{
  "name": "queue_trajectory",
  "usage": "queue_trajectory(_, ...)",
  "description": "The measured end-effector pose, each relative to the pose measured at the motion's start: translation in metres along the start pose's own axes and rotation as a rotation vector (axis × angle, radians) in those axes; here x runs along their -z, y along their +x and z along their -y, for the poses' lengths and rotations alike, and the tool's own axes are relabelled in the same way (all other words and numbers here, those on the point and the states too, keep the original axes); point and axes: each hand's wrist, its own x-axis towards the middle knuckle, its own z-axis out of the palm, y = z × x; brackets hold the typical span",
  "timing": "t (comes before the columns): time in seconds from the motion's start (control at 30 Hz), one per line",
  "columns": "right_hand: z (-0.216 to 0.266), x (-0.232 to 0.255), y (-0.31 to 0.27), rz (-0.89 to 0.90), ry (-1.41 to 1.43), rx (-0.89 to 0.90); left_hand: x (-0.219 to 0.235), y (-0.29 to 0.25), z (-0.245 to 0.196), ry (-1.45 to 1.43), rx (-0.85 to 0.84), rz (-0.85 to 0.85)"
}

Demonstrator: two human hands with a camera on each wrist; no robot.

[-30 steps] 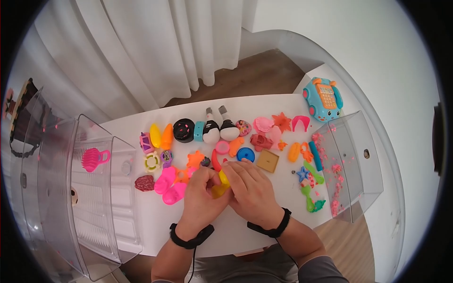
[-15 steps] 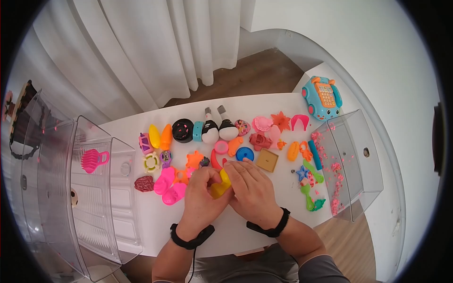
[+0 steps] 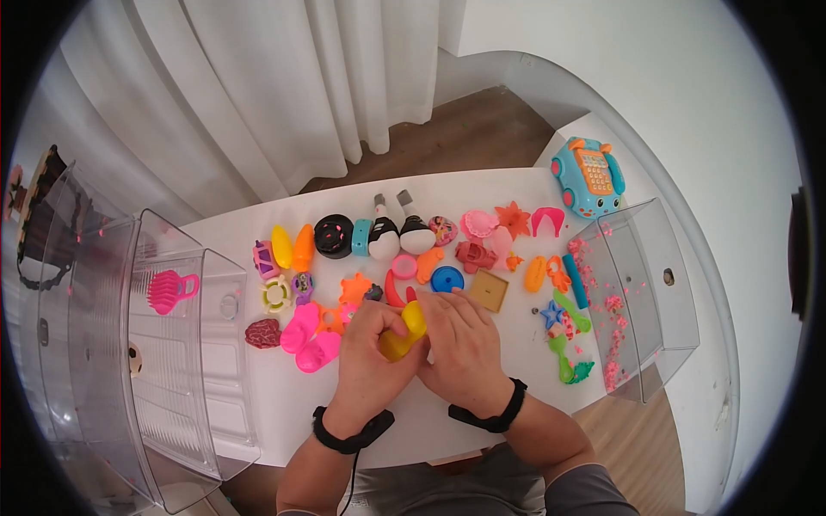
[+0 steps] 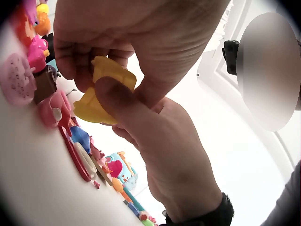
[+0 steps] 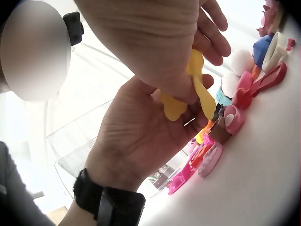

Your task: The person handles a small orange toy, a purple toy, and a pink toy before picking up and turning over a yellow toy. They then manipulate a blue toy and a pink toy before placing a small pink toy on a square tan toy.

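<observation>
Both hands meet just above the tabletop (image 3: 482, 404): the left hand (image 3: 370, 361) and right hand (image 3: 465, 348) each pinch the yellow toy (image 3: 403, 331) between them. Its long axis tilts up and away toward the red curved piece (image 3: 393, 291) just beyond, equally near both hands.

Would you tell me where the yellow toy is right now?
In the head view, the yellow toy sits mid-table, held between the left hand and right hand.
</observation>
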Motion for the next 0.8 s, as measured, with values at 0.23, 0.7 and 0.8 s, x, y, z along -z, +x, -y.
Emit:
queue_trajectory(0.23, -0.001, -0.002, -0.004, -0.028, -0.035, -0.005, -0.004, -0.003, 0.008, -0.033, 0.018, 0.009)
queue_trajectory(0.7, 0.001, -0.001, -0.003, 0.004, -0.026, -0.002, -0.001, -0.004, -0.006, -0.058, 0.195, 0.046)
queue_trajectory(0.8, 0.001, 0.0, -0.002, 0.011, -0.01, -0.011, -0.001, -0.003, -0.006, -0.111, 0.164, 0.026)
